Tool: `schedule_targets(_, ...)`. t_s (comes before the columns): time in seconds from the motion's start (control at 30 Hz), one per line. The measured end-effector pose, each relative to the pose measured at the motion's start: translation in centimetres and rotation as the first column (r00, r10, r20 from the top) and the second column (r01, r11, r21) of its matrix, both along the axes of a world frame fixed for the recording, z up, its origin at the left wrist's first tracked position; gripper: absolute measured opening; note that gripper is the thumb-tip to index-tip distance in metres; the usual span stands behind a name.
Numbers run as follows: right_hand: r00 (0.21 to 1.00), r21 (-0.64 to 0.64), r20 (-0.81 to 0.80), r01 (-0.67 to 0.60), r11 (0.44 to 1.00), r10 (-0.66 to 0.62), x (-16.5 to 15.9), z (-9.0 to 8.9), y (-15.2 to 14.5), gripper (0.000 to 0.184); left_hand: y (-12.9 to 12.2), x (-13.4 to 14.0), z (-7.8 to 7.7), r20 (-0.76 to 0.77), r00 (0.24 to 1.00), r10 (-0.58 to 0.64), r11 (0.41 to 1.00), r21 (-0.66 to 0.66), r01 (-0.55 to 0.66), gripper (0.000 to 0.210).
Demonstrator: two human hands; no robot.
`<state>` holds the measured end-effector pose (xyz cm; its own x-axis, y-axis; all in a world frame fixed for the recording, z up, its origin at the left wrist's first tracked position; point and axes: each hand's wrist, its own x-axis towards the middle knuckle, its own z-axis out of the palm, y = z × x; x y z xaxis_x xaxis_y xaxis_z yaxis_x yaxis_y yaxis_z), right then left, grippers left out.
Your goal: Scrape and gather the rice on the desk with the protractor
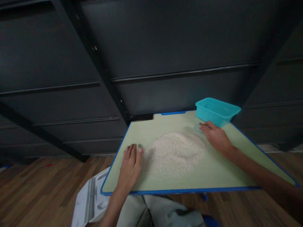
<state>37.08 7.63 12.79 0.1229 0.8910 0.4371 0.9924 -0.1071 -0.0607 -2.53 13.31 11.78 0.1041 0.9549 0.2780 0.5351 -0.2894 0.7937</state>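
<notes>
A wide, low pile of small whitish grains like rice [175,154] is spread over the middle of a pale green tabletop [203,176] with a blue edge. My left hand [131,165] lies flat at the pile's left side, fingers stretched out and nothing in it. At the far right of the pile, my right hand [216,137] has its fingers closed on a small clear, see-through object [198,127]; its kind is too blurred to make out. Just behind that hand stands a turquoise plastic tub [210,111], open at the top.
A dark flat object [142,117] lies at the table's back left corner. Behind the table rises a dark panelled wall [165,41]. A white box-like item [88,198] sits on the wooden floor [42,189] at lower left. My legs [151,211] are under the front edge.
</notes>
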Motion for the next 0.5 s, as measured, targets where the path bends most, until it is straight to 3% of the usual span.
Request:
schedule_targets(0.13, 0.999, -0.08, 0.008, 0.048, 0.996, -0.048, -1.7, 1.1, -1.1, 0.038, -0.2, 4.2, -0.5, -0.039, 0.999, 0.006, 0.997, 0.073, -0.003, 0.059)
schedule_targets(0.23, 1.0, -0.125, 0.015, 0.025, 0.992, -0.023, -3.2, 1.8, -1.4, 0.034, -0.1, 6.4, -0.2, 0.071, 0.997, 0.002, 0.999, 0.042, -0.005, 0.061)
schedule_targets(0.37, 0.999, -0.131, 0.036, -0.009, 0.991, 0.014, -5.2, 2.2, -0.9, 0.032, 0.3, 8.7, -0.4, 0.197, 0.975, -0.107, 0.994, 0.039, 0.101, 0.064)
schedule_targets(0.43, 0.998, -0.129, 0.042, -0.035, 0.991, 0.041, -6.1, 2.2, -0.6, 0.031, 0.6, 9.9, -0.5, 0.18, 0.971, -0.155, 0.987, 0.056, 0.147, 0.066)
schedule_targets(0.5, 0.996, -0.127, 0.041, -0.07, 0.989, 0.075, -6.9, 2.2, -0.3, 0.03, 1.0, 10.9, -0.6, 0.063, 0.981, -0.186, 0.981, 0.066, 0.182, 0.069)
